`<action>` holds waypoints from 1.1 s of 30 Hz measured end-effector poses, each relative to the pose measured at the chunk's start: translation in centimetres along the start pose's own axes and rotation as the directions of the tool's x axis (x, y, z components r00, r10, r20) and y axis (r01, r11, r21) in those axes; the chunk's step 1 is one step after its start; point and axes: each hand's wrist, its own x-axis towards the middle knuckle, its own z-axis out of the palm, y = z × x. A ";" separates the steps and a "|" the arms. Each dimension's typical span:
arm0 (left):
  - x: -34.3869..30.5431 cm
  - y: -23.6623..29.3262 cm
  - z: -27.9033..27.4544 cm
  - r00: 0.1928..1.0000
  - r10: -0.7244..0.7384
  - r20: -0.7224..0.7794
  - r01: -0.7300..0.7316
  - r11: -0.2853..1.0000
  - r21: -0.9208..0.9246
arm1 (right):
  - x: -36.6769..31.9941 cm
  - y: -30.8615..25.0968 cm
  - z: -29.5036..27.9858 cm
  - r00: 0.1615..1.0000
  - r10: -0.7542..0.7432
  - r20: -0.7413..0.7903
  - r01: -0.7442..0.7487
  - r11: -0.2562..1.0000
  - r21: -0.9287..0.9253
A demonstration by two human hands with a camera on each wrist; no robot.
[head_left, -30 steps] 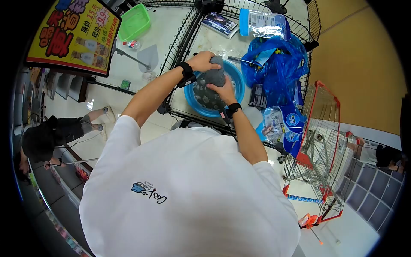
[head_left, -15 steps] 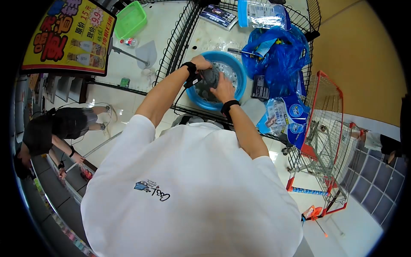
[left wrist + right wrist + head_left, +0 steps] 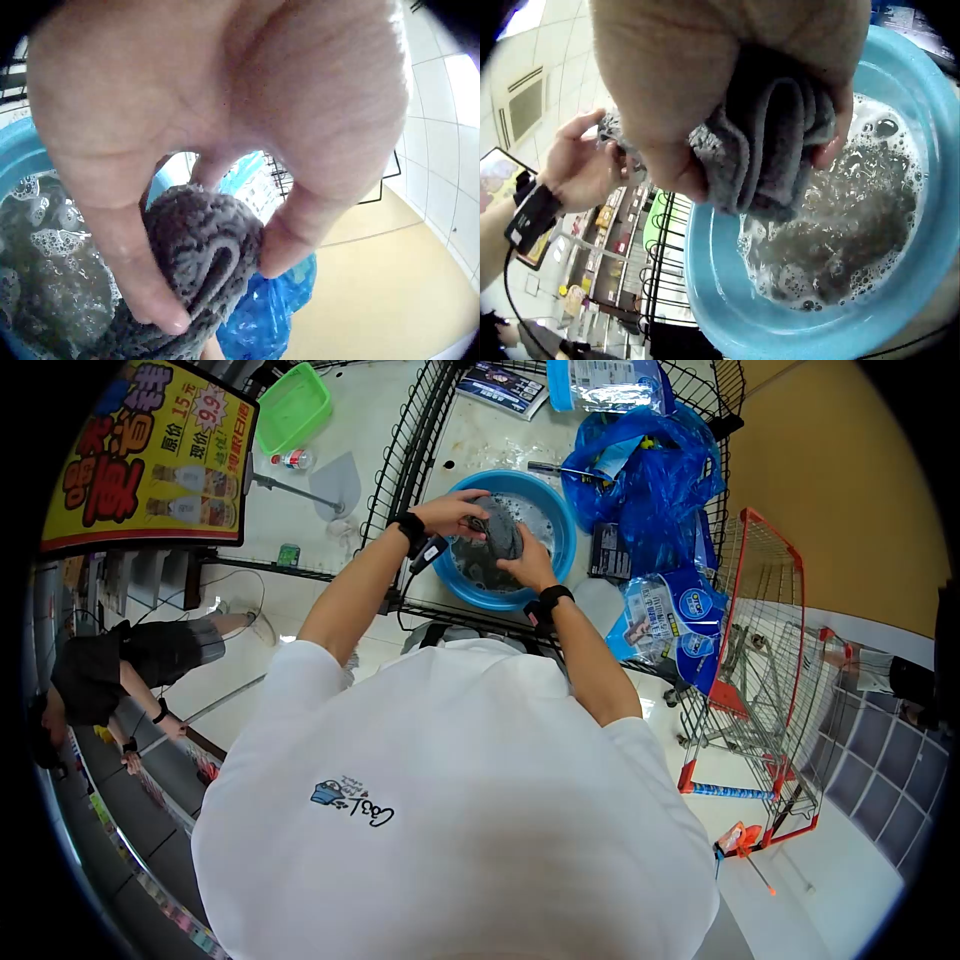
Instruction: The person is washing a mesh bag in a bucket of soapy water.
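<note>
A wet grey plush cloth (image 3: 503,528), folded into a thick bundle, is held over a round blue basin (image 3: 566,550). My left hand (image 3: 450,515) pinches one end, thumb and fingers on either side of a rolled fold (image 3: 202,247) in the left wrist view. On the other end, my right hand (image 3: 533,565) grips the stacked layers (image 3: 769,150), which show between thumb and fingers in the right wrist view. Murky grey water (image 3: 840,232) with foam fills the lower part of the basin. Both wrists wear black bands.
Black wire fencing (image 3: 400,460) borders the white surface. Right of the basin lie a blue plastic bag (image 3: 650,480), a dark box (image 3: 608,550) and a blue-and-clear package (image 3: 665,620). A green tray (image 3: 294,410) sits at the left, and a shopping cart (image 3: 750,690) stands right.
The cloth was held up over the basin, then lowered toward the water, and now sits bunched between both hands above it. My left hand has shifted its hold on the cloth.
</note>
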 end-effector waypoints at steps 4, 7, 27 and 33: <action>-1.3 0.6 0.1 0.987 0.087 0.132 -0.077 0.994 -0.079 | 0.0 0.1 -0.3 0.999 -0.012 0.038 0.003 0.974 0.228; -0.9 0.7 0.2 0.979 0.188 0.084 -0.183 0.981 -0.063 | 0.3 -1.0 -1.9 0.958 -0.036 0.285 -0.141 0.804 0.577; 3.2 -1.7 0.8 0.870 0.169 -0.462 0.228 0.694 0.683 | 0.1 -2.5 -1.0 0.977 0.066 0.204 -0.010 0.963 -0.268; 4.4 -2.8 0.7 0.841 0.006 -0.541 0.330 0.788 0.520 | -0.2 -2.7 -1.0 0.987 -0.011 0.158 0.090 0.856 -0.509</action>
